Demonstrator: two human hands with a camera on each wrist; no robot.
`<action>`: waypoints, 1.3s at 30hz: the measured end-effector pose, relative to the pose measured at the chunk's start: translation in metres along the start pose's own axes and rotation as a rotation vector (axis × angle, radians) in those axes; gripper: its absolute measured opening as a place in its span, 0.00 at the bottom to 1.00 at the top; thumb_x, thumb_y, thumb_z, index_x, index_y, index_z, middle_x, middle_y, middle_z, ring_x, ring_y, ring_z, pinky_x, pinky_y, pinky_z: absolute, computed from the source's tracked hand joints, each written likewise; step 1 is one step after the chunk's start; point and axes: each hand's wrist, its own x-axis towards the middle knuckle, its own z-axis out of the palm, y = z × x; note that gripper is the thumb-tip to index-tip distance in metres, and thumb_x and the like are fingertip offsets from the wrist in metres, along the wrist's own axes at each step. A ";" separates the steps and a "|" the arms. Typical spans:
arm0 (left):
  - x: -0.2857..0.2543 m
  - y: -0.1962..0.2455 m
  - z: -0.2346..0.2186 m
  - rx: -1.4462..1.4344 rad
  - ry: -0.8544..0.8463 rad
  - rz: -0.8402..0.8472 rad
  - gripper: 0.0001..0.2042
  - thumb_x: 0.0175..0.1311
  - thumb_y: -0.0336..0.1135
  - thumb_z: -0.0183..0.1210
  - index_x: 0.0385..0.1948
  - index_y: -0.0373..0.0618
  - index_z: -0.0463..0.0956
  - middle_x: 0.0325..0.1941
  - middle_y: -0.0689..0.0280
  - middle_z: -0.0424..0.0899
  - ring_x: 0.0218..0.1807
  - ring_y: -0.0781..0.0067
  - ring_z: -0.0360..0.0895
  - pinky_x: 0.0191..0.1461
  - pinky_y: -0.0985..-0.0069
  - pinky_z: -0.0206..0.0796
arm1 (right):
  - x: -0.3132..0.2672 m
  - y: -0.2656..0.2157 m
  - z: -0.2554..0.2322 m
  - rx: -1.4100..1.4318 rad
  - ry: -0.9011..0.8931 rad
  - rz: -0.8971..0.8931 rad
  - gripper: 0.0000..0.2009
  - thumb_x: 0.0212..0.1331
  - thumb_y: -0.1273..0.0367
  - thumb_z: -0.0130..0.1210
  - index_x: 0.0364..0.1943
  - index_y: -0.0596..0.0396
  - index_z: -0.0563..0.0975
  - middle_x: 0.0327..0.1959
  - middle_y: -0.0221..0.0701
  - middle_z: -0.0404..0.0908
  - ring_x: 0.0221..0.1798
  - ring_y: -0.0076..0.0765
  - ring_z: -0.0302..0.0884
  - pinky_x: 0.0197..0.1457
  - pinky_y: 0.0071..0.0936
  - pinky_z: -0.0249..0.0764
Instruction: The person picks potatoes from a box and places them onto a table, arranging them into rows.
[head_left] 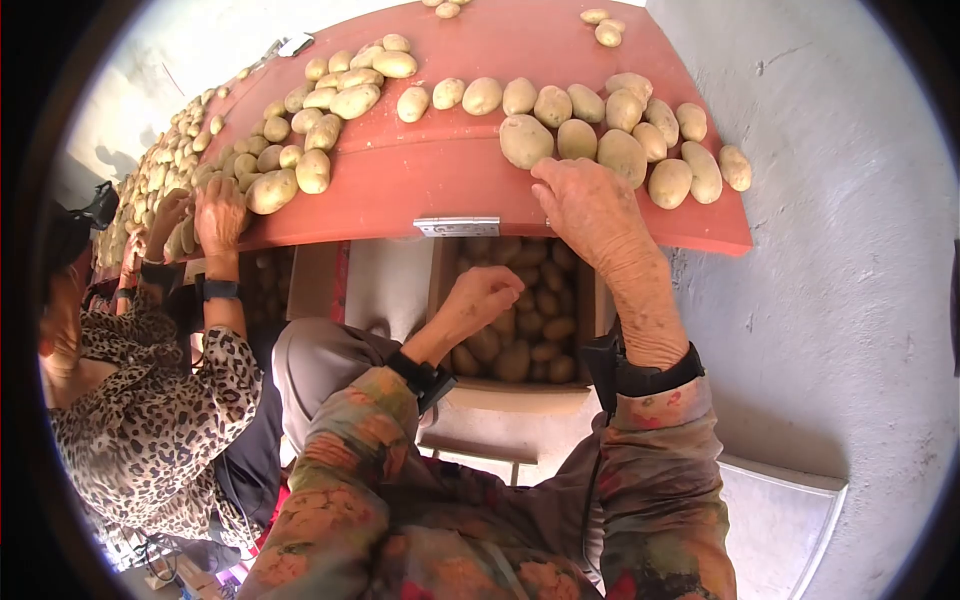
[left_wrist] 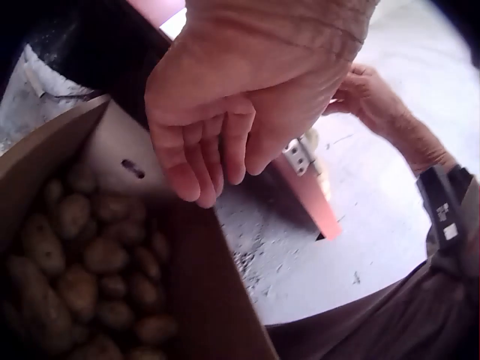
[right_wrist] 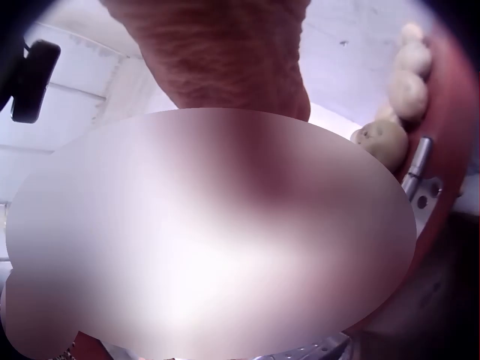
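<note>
My left hand (head_left: 480, 300) hovers over a cardboard box (head_left: 520, 396) of potatoes (head_left: 512, 358) below the table edge. Its fingers are loosely curled with nothing between them, as the left wrist view shows of the hand (left_wrist: 217, 105) beside the box wall (left_wrist: 217, 292). My right hand (head_left: 598, 212) is over the front edge of the red table (head_left: 440, 175), fingertips right at the lower side of a large potato (head_left: 526, 140). More potatoes (head_left: 622, 157) lie grouped just beyond it. A blurred patch hides most of the right wrist view.
A row of potatoes (head_left: 482, 97) runs leftward to a larger pile (head_left: 335, 85). A metal hinge (head_left: 457, 226) sits on the table's front edge. At left, another person's hand (head_left: 220, 212) is among potatoes. A grey wall (head_left: 830, 200) bounds the right side.
</note>
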 end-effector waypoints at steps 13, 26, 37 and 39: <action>0.045 -0.116 0.025 0.616 -0.077 -0.076 0.12 0.53 0.41 0.56 0.35 0.48 0.82 0.38 0.54 0.83 0.44 0.53 0.80 0.49 0.62 0.71 | -0.002 0.005 0.003 -0.044 -0.090 0.010 0.06 0.56 0.69 0.55 0.28 0.56 0.75 0.25 0.39 0.79 0.34 0.47 0.79 0.37 0.42 0.74; 0.056 -0.144 0.041 0.953 -0.412 -0.080 0.19 0.48 0.43 0.63 0.41 0.43 0.81 0.44 0.54 0.83 0.47 0.53 0.80 0.49 0.60 0.73 | -0.001 0.008 0.009 -0.047 -0.090 -0.015 0.06 0.56 0.69 0.55 0.27 0.56 0.75 0.22 0.40 0.79 0.32 0.48 0.79 0.36 0.43 0.74; 0.059 -0.149 0.058 1.123 -0.469 -0.080 0.15 0.53 0.40 0.57 0.40 0.47 0.82 0.43 0.55 0.83 0.47 0.53 0.80 0.41 0.54 0.73 | -0.003 0.008 0.008 -0.065 -0.096 -0.035 0.06 0.55 0.69 0.56 0.27 0.56 0.75 0.22 0.40 0.79 0.32 0.46 0.80 0.37 0.40 0.76; 0.057 -0.145 0.060 1.101 -0.459 -0.056 0.14 0.55 0.38 0.55 0.41 0.47 0.82 0.44 0.54 0.83 0.48 0.54 0.79 0.40 0.54 0.74 | -0.002 0.010 0.009 -0.066 -0.070 -0.039 0.06 0.55 0.68 0.56 0.26 0.56 0.75 0.22 0.40 0.79 0.31 0.46 0.80 0.36 0.40 0.76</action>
